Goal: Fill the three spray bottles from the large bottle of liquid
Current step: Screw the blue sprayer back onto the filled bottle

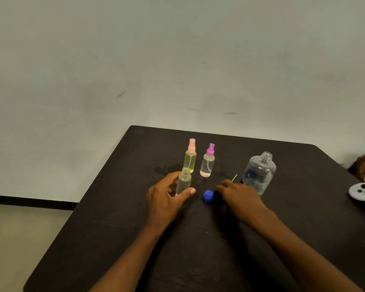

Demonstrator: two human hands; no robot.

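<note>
Progress, L to R: the left hand (167, 199) has its grip wrapped round the uncapped spray bottle (184, 183), thumb in front and fingers behind, bottle upright on the table (105, 218). It looks filled w/ clear liquid, neck open, so prob. only its sprayer is left to fit. Behind it the yellow spray bottle (190, 157), pink top on, reads full. Just beside that, the clear spray bottle w/ purple top (207, 163) is capped, liquid inside; level hard to judge. A blue cap (208, 196) lies loose between the hands. The right hand (239, 196) rests palm-down over sthg w/ a thin white tube (234, 178) poking out, likely the third sprayer; can't tell if that grip is closed on it. Far right, the large bottle (259, 172) stands open, near empty.

Count: 3 spray bottles (2 capped, 1 open), 1 large bottle, 1 blue cap, 2 hands. Pouring seems done; capping remains.
</note>
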